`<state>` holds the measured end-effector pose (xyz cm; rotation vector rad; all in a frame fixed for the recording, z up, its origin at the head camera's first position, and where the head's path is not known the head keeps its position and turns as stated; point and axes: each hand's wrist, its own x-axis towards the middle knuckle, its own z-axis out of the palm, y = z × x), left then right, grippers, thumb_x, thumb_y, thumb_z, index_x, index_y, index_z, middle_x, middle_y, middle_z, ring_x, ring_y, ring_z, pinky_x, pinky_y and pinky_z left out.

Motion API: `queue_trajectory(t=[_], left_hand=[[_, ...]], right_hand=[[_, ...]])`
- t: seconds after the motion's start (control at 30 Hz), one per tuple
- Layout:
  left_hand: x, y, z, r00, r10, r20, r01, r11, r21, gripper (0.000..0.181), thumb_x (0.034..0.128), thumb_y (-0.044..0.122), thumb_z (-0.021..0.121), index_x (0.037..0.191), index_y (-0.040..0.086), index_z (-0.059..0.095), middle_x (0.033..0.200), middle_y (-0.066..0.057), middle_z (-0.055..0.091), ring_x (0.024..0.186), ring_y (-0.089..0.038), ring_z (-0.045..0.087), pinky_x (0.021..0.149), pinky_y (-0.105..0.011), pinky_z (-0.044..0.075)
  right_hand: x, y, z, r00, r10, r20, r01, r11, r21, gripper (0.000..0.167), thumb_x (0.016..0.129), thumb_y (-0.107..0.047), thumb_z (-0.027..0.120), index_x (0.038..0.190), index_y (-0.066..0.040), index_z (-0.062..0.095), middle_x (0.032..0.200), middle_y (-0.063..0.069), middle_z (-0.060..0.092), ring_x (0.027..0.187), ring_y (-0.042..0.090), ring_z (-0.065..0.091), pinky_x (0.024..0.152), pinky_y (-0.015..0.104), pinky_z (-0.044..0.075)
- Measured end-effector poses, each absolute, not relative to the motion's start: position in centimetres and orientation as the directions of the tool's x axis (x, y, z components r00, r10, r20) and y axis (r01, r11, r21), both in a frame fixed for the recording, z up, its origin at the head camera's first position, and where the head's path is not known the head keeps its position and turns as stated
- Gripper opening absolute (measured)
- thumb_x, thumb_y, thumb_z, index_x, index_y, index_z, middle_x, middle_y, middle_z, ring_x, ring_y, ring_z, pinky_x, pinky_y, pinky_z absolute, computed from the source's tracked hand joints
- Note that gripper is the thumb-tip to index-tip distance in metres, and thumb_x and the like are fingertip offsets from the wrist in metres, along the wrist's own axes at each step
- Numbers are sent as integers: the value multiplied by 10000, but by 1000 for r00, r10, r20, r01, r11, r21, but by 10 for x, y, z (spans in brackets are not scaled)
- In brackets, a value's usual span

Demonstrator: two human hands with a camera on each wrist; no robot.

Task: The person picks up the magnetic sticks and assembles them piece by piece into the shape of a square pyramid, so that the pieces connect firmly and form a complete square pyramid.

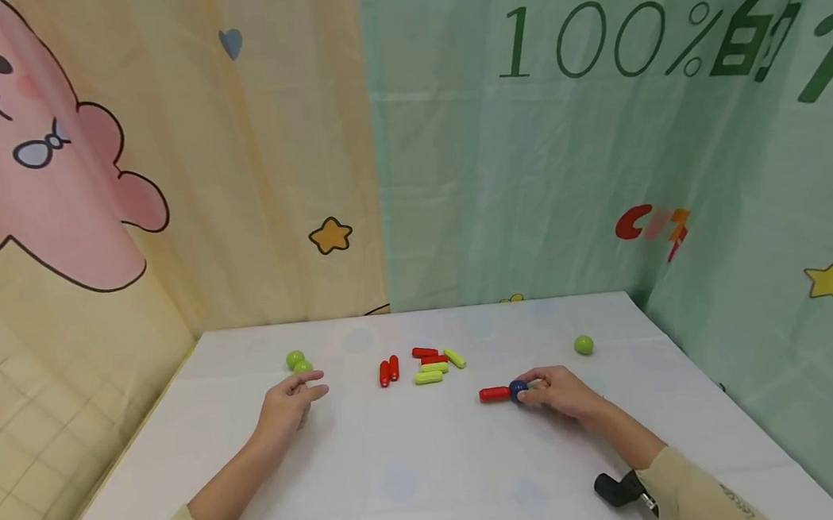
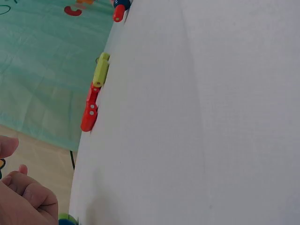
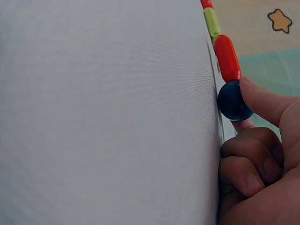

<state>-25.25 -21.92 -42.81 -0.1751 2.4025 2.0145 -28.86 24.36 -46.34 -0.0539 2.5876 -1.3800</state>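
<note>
My right hand (image 1: 556,390) pinches a dark blue ball (image 3: 233,101) between thumb and fingertips, low over the white table. A red rod (image 1: 494,394) points left from that ball, its end against it. My left hand (image 1: 285,407) hovers over the left part of the table, thumb and index finger held apart with nothing between them. Just beyond it sit two green balls (image 1: 295,359). In the left wrist view, a bit of a blue ball (image 2: 68,222) shows beside a green one, under the hand.
Mid-table lie several red rods (image 1: 394,368) and several yellow-green rods (image 1: 428,377). A single green ball (image 1: 583,345) sits at the right, beyond my right hand. Printed curtains (image 1: 454,170) hang behind and beside the white table (image 1: 400,452).
</note>
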Motion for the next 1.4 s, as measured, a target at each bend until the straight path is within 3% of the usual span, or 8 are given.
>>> queue_trajectory(t=[0.17, 0.43, 0.67, 1.1, 1.4], left_hand=[[-255, -237, -435, -986, -114, -121, -128, 56, 990, 518, 944, 116, 667, 1403, -43, 489, 583, 122, 301, 487, -42, 237, 475, -202, 225], [-265, -253, -437, -965, -186, -185, -197, 52, 979, 513, 956, 173, 652, 1425, 35, 495, 554, 116, 316, 477, -57, 282, 460, -218, 260], [-277, -265, -440, -957, -215, -192, -206, 42, 978, 554, 953, 140, 647, 1461, 26, 455, 532, 119, 321, 452, -57, 273, 442, -224, 259], [-288, -280, -453, -960, -215, -180, -219, 175, 960, 643, 931, 189, 690, 1494, 47, 415, 541, 128, 331, 449, -54, 284, 441, -227, 276], [-294, -280, -458, -959, -226, -168, -231, 287, 930, 616, 912, 213, 710, 1453, 32, 477, 533, 115, 362, 438, -63, 307, 428, -243, 304]], right_hand=[[-290, 244, -464, -976, -134, -169, 66, 561, -825, 454, 876, -283, 782, 1264, -73, 672, 663, -19, 385, 640, 152, 379, 566, 266, 287], [-291, 246, -464, -974, -141, -177, 69, 560, -825, 466, 878, -308, 778, 1268, -78, 665, 678, -5, 424, 664, 167, 415, 585, 285, 313], [-293, 247, -463, -972, -144, -184, 75, 554, -829, 472, 878, -317, 778, 1271, -81, 666, 671, -4, 424, 655, 169, 410, 580, 283, 310], [-293, 247, -464, -972, -142, -185, 81, 539, -838, 462, 877, -317, 779, 1261, -85, 670, 677, -1, 422, 655, 172, 410, 580, 285, 311], [-291, 245, -465, -975, -142, -173, 70, 542, -837, 446, 881, -299, 777, 1252, -74, 672, 668, -8, 414, 642, 160, 401, 568, 273, 309]])
